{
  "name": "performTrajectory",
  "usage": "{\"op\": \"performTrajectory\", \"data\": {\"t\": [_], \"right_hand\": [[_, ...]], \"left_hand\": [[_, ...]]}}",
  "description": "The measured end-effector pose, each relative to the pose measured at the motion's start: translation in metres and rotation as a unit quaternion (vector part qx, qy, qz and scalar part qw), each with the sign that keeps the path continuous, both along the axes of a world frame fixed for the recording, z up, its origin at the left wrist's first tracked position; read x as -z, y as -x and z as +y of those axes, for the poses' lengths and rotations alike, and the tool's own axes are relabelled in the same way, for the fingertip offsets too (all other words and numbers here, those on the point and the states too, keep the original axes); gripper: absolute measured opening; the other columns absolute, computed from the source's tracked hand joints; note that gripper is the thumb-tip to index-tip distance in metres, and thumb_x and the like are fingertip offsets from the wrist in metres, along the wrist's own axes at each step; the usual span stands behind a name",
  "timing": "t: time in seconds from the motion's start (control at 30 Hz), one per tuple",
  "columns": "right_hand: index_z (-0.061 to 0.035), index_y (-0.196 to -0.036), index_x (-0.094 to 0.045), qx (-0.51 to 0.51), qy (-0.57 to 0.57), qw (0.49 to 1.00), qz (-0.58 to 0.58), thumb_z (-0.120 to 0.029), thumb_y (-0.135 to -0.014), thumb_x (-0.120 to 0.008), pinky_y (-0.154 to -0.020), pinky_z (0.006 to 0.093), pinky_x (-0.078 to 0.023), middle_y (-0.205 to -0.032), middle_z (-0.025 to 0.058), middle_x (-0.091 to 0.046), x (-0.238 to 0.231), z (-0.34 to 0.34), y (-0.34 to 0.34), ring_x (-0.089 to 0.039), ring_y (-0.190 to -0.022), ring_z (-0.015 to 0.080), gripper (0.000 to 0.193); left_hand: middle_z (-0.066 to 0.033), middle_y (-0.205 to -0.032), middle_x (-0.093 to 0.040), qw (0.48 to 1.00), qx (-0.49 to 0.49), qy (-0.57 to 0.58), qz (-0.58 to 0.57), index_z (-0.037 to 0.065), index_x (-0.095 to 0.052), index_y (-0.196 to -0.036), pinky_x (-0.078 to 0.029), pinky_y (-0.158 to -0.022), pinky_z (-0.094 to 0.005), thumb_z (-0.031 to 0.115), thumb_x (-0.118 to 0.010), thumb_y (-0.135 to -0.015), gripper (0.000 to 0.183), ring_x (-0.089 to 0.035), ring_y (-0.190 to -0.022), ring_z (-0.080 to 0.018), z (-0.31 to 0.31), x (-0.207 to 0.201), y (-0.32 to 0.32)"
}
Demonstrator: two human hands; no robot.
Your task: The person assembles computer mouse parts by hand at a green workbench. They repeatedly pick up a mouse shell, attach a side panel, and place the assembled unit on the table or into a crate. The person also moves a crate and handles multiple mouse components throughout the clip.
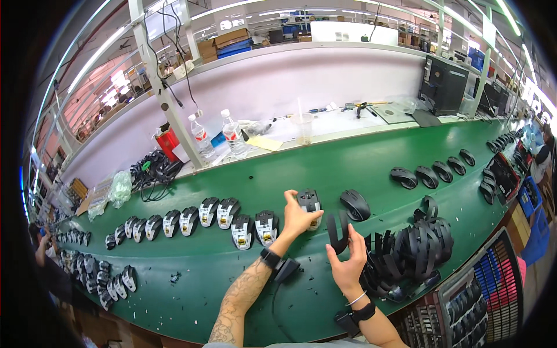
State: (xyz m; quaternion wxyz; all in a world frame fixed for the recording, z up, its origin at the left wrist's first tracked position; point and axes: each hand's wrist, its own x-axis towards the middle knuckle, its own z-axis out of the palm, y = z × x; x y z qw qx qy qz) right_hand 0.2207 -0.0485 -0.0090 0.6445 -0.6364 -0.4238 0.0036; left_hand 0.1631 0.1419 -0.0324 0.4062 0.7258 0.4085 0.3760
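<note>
My left hand (297,216) reaches over the green bench, its thumb and fingers around a partly assembled computer mouse (311,199) with a dark top and pale base. A black U-shaped band (335,236) stands up in my right hand (350,262), pinched at its lower part. Just right of the held mouse lies a black mouse (355,205) with its cover on. Two open mice, one of them a grey-and-white unit (267,228), lie left of my left hand. Beside my right hand rises a pile of black curved bands (415,249).
A row of open mice (171,223) runs left along the bench (203,278); covered black mice (426,177) sit at the right. Bottles (233,134) and a cup (303,129) stand on the back ledge. A black cable (275,301) lies between my forearms. Black crates (499,278) stand lower right.
</note>
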Motion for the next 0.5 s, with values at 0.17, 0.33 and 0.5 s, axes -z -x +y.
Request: {"op": "performTrajectory", "data": {"t": [0.17, 0.33, 0.5], "right_hand": [[0.0014, -0.121, -0.057, -0.064, 0.017, 0.997, -0.034, -0.014, -0.07, -0.079, -0.086, 0.0345, -0.049, -0.112, 0.0157, -0.058, -0.006, -0.004, 0.015, -0.06, -0.101, 0.0279, 0.058], [0.0009, -0.12, -0.058, -0.074, 0.014, 0.995, -0.071, -0.012, -0.07, -0.079, -0.088, 0.0352, -0.049, -0.117, 0.0156, -0.059, -0.005, -0.001, 0.023, -0.06, -0.104, 0.0291, 0.056], [-0.0007, -0.12, -0.059, -0.091, 0.019, 0.994, -0.064, -0.012, -0.068, -0.08, -0.088, 0.0357, -0.05, -0.117, 0.0148, -0.059, -0.003, 0.001, 0.022, -0.06, -0.104, 0.0291, 0.058]], "left_hand": [[-0.0146, -0.106, -0.062, 0.921, 0.037, 0.328, -0.206, -0.003, -0.043, -0.118, -0.053, -0.075, -0.0295, 0.017, -0.075, -0.078, 0.055, -0.063, -0.089, -0.021, -0.038, -0.012, 0.041], [-0.0044, -0.104, -0.059, 0.816, 0.112, 0.467, -0.322, 0.006, -0.047, -0.118, -0.044, -0.092, -0.0347, 0.041, -0.043, -0.096, 0.041, -0.057, -0.102, -0.0169, -0.075, -0.036, 0.062], [-0.0054, -0.111, -0.052, 0.868, 0.122, 0.381, -0.295, 0.012, -0.039, -0.119, -0.044, -0.091, -0.0327, 0.03, -0.052, -0.093, 0.035, -0.054, -0.105, -0.016, -0.082, -0.019, 0.069]]}}
